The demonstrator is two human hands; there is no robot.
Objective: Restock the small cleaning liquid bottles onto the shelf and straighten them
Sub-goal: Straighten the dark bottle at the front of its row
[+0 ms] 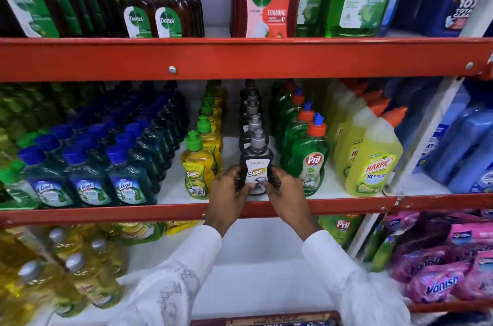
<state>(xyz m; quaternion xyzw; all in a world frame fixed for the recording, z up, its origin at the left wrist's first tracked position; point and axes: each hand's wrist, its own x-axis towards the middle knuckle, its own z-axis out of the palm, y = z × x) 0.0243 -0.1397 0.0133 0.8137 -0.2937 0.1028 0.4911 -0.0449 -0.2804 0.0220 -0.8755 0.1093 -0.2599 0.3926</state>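
A small black "Super" bottle (256, 163) with a grey cap stands upright at the front of the middle shelf (186, 212), heading a row of the same black bottles (252, 112) that runs back. My left hand (230, 191) grips its left side and my right hand (285, 191) grips its right side, thumbs on the white label. Just left of it stands a row of yellow "Super" bottles (197, 168) with green caps.
Green Pril bottles (306, 157) stand close on the right, yellow Harpic bottles (370, 157) beyond them. Dark Lizol bottles (88, 165) fill the shelf's left. The red upper shelf rail (240, 58) hangs overhead with Dettol bottles. Below are oil bottles and pink Vanish packs (440, 283).
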